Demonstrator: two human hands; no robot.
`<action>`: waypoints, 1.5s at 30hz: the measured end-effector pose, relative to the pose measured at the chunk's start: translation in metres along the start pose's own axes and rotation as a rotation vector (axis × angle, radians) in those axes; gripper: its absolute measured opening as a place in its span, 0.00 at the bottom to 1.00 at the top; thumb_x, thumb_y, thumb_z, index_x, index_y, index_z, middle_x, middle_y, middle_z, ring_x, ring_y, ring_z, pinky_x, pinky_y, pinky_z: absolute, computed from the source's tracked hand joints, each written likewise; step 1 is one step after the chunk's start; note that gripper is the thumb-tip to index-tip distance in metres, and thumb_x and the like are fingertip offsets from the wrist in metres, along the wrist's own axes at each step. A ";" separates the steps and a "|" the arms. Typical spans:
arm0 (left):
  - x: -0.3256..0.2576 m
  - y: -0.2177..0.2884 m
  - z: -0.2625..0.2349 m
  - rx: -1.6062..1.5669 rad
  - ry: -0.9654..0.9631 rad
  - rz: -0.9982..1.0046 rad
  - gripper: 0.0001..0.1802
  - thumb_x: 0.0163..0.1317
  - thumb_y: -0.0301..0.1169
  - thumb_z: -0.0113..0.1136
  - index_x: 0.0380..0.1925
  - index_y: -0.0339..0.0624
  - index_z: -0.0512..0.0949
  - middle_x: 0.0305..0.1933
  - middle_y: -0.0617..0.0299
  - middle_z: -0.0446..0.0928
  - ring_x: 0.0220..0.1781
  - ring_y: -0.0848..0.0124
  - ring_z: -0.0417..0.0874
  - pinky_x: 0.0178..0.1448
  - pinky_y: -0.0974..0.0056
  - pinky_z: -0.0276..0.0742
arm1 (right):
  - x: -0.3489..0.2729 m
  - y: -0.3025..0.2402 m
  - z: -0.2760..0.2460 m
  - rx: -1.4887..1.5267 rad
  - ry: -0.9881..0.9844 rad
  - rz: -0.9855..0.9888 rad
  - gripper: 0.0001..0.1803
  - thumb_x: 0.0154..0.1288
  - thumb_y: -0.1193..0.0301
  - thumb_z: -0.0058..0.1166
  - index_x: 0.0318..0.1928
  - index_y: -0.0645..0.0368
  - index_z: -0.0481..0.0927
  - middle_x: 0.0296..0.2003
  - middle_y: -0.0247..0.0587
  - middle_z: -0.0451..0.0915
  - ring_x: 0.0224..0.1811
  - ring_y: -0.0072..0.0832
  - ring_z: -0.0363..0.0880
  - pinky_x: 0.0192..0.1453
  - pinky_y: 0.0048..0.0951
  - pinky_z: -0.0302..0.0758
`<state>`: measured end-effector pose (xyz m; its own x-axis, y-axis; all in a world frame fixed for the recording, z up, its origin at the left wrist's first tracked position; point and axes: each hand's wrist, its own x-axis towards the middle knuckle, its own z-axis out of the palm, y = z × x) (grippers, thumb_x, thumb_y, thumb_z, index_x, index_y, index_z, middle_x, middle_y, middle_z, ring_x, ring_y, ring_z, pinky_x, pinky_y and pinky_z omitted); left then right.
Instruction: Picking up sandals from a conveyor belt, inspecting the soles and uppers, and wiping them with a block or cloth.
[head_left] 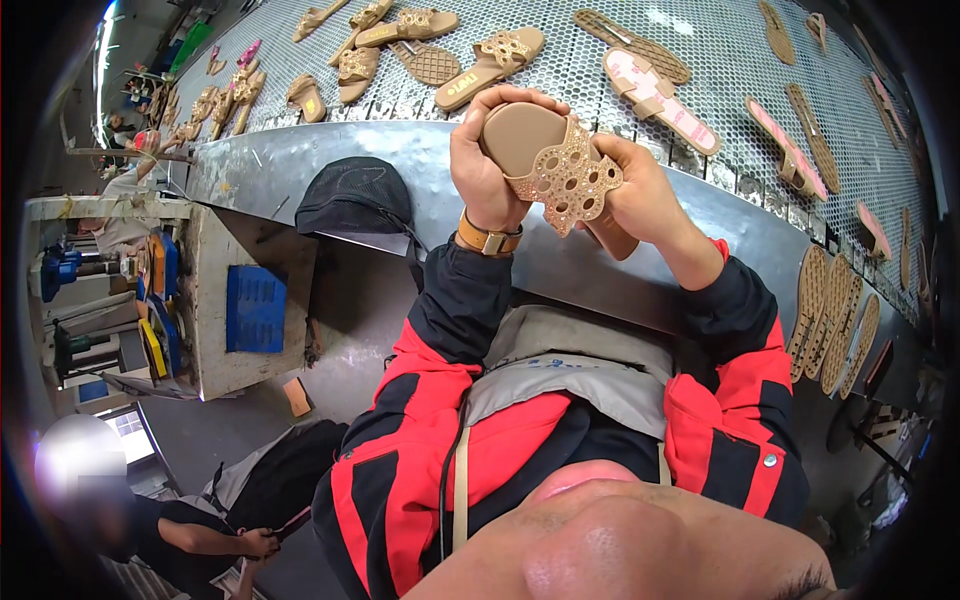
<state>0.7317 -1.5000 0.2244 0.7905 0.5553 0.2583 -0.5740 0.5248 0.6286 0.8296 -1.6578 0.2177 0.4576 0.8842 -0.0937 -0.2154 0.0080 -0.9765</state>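
Note:
A tan slide sandal [568, 186] is held up in front of me, over the metal ledge. Its wide strap has cut-out holes and a glittering beaded surface. My left hand [478, 168] is closed around the rounded end of the sole, with its fingers along the far edge. From the other side, my right hand [648, 196] grips the sandal by the strap's edge, thumb on top. The fingers beneath the sandal are partly hidden. Just beyond my hands, a similar finished sandal [492, 68] lies on the perforated conveyor surface [560, 95].
More tan sandals [408, 27] lie at the far left, with pink-lined sandals [660, 100] and bare soles [812, 300] to the right. A black mesh cap [355, 195] rests on the metal ledge [265, 170]. A co-worker [190, 535] is at lower left, near a machine cabinet [215, 345].

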 end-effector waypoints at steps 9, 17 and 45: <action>-0.008 -0.016 0.007 -0.128 -0.164 -0.028 0.31 0.76 0.54 0.43 0.52 0.31 0.73 0.54 0.46 0.75 0.59 0.49 0.80 0.68 0.45 0.77 | -0.017 -0.025 -0.009 -0.086 -0.027 0.095 0.11 0.68 0.75 0.62 0.48 0.68 0.83 0.31 0.42 0.86 0.25 0.26 0.86 0.26 0.29 0.80; -0.013 -0.029 0.017 -0.156 -0.131 -0.045 0.29 0.71 0.55 0.47 0.47 0.36 0.74 0.50 0.52 0.72 0.59 0.56 0.75 0.74 0.43 0.70 | -0.030 -0.044 -0.012 -0.202 0.027 0.194 0.13 0.69 0.72 0.62 0.49 0.69 0.83 0.30 0.44 0.86 0.22 0.27 0.85 0.25 0.30 0.80; -0.018 0.001 0.038 0.067 -0.052 -0.176 0.30 0.73 0.26 0.62 0.71 0.25 0.67 0.71 0.37 0.74 0.75 0.45 0.75 0.77 0.46 0.75 | -0.045 -0.052 -0.004 -0.607 0.208 -0.161 0.14 0.59 0.75 0.65 0.45 0.66 0.84 0.29 0.46 0.86 0.29 0.28 0.86 0.34 0.33 0.80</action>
<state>0.7249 -1.5345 0.2481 0.8883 0.4237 0.1771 -0.4122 0.5657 0.7142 0.8235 -1.7003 0.2722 0.6133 0.7851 0.0868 0.3665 -0.1855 -0.9117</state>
